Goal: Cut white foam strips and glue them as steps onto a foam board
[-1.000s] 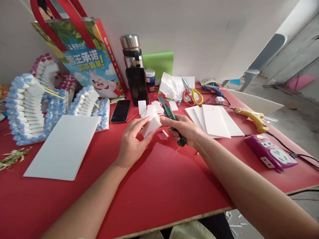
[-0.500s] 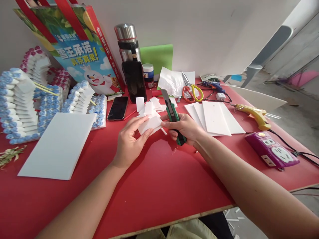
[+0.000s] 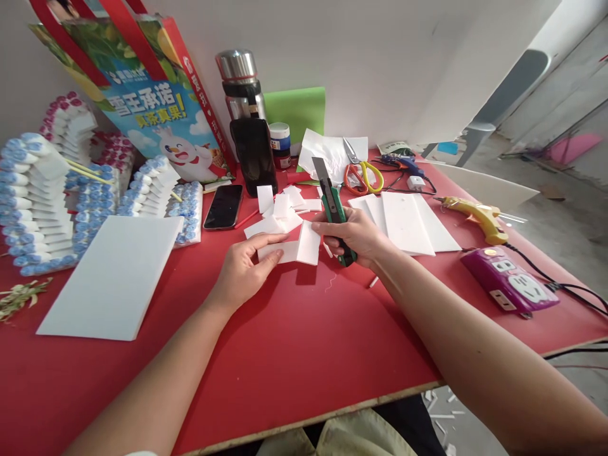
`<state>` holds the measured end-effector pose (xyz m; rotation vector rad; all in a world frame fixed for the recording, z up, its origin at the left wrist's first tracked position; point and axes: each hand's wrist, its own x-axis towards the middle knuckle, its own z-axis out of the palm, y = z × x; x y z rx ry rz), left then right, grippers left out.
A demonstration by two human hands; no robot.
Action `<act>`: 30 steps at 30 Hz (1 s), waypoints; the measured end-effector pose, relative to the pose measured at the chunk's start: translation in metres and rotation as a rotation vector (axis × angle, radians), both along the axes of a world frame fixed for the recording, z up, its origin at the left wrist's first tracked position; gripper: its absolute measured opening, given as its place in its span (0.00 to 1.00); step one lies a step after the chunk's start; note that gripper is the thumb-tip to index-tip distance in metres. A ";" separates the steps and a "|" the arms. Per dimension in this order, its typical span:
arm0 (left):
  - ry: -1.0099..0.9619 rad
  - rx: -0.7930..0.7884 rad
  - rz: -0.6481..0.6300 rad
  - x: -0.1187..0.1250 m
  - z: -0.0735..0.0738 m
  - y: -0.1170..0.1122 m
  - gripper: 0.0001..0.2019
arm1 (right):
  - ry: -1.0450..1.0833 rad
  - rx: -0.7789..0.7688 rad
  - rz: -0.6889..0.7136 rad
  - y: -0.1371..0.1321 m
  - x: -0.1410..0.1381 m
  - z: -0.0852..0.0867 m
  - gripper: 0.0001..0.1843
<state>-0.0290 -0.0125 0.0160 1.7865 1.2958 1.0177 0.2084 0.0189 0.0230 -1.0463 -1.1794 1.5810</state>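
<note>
Near the middle of the red table (image 3: 275, 361), my left hand (image 3: 243, 269) pinches a small white foam board piece (image 3: 289, 252) between thumb and fingers. My right hand (image 3: 358, 235) is wrapped round a green and black utility knife (image 3: 334, 208), its blade out and pointing up and away. That hand's thumb also touches a second small foam board piece (image 3: 310, 242), which stands at an angle against the first. Just beyond my hands lies a loose heap of small white pieces (image 3: 284, 209).
Larger white boards (image 3: 408, 221) lie on the right, near scissors (image 3: 360, 177), a yellow glue gun (image 3: 477, 218) and a purple power box (image 3: 510, 282). A white board (image 3: 111, 275), a phone (image 3: 224, 206) and blue-and-white built structures (image 3: 35, 209) occupy the left. A steel flask (image 3: 237, 73) stands behind.
The two foam board pieces, close together before, now spread apart, the right one turned at an angle. My right hand has lifted slightly with the knife. The view has shifted a little.
</note>
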 end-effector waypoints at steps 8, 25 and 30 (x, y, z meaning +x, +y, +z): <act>-0.286 -0.412 -0.166 0.008 0.009 -0.007 0.10 | -0.054 0.018 -0.028 -0.007 -0.008 0.009 0.12; -0.657 -0.696 -0.077 0.012 0.013 -0.006 0.16 | 0.179 -0.092 0.257 -0.010 -0.010 0.009 0.16; -0.678 -0.752 -0.169 0.009 0.007 -0.004 0.16 | 0.210 -0.080 0.368 -0.016 -0.016 0.011 0.16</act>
